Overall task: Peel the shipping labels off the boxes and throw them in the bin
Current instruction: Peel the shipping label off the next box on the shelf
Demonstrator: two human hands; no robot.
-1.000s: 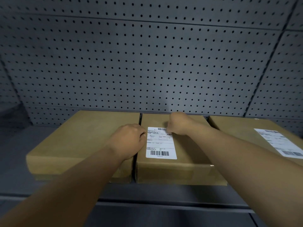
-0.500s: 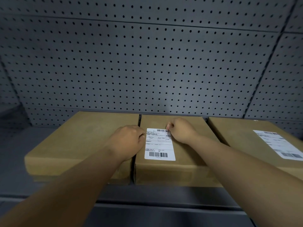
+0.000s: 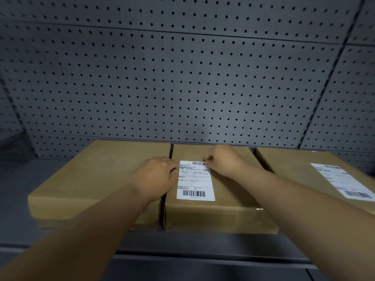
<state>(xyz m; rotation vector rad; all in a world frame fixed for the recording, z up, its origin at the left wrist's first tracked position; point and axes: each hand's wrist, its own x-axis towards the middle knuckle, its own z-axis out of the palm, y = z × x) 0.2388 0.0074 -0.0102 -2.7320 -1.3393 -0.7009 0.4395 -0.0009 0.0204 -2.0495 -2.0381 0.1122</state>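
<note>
- Our right hand (image 3: 222, 161) is curling over the far right corner of the white rectangular shipping label (image 3: 195, 180), its fingertips (image 3: 208, 159) pressed together at that corner; we cannot tell whether the paper is lifting.
- Our left hand (image 3: 155, 177) is resting knuckles-up, fingers curled under, on the seam just beside the label's left edge.
- The label is lying flat on top of the middle brown cardboard box (image 3: 233, 191), toward its left side.
- A bare brown cardboard box (image 3: 97, 175) is sitting touching it on the left; a third brown box (image 3: 288, 169) with its own white label (image 3: 343, 182) is sitting close on the right.
- All three are standing on a dark grey shelf (image 3: 16, 199), backs near the grey perforated metal wall (image 3: 182, 88).
- Open shelf is showing left of the boxes and along the front lip.
</note>
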